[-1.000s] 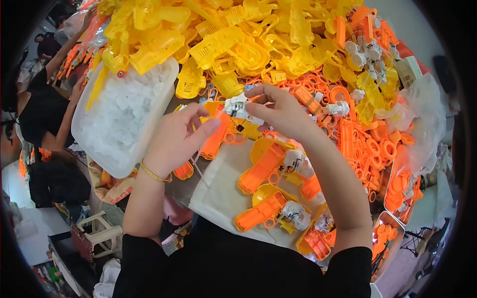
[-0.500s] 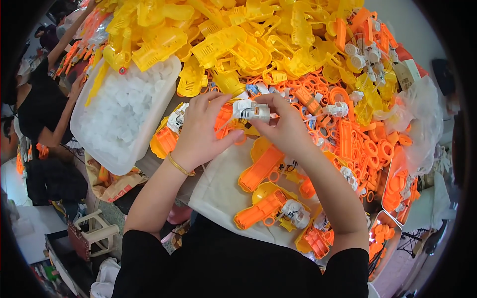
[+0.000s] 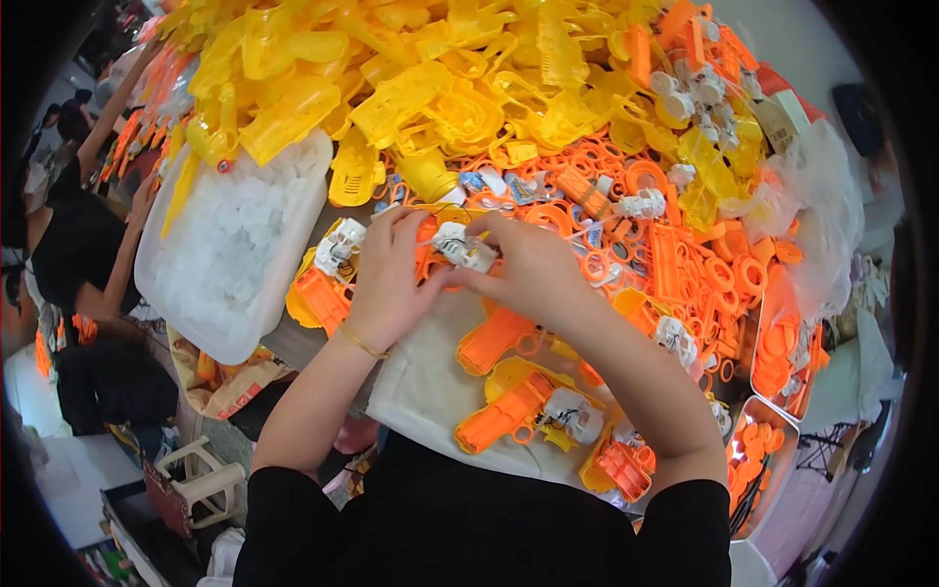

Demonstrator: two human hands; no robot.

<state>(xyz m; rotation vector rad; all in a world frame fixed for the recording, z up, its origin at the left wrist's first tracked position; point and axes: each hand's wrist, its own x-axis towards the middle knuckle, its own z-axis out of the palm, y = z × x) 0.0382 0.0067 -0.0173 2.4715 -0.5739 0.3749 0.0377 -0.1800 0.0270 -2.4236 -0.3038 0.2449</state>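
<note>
Between my hands is a white plastic mechanism (image 3: 464,247) with dark wires, gripped by the fingers of my right hand (image 3: 536,266). My left hand (image 3: 389,279) is closed around a yellow plastic toy shell (image 3: 442,209), mostly hidden by the fingers, with an orange part (image 3: 426,235) inside it. The mechanism sits against that shell; whether it is seated cannot be made out. Beside my left hand lies another yellow shell with an orange piece (image 3: 321,297) and a white mechanism (image 3: 339,247). Below my right wrist lie several similar part-filled shells (image 3: 509,409) on a pale cloth (image 3: 416,377).
Yellow shells (image 3: 430,98) are heaped across the far side. Orange rings and parts (image 3: 675,259) spread at the right, near a clear plastic bag (image 3: 817,225). A white tub (image 3: 147,259) of translucent pieces stands left. Another person (image 3: 83,215) works beyond it; a stool (image 3: 196,479) stands lower left.
My right hand has brought the white mechanism left and down against the shell in my left hand, and the mechanism has turned. The hands are closer together. The whole view has shifted slightly.
</note>
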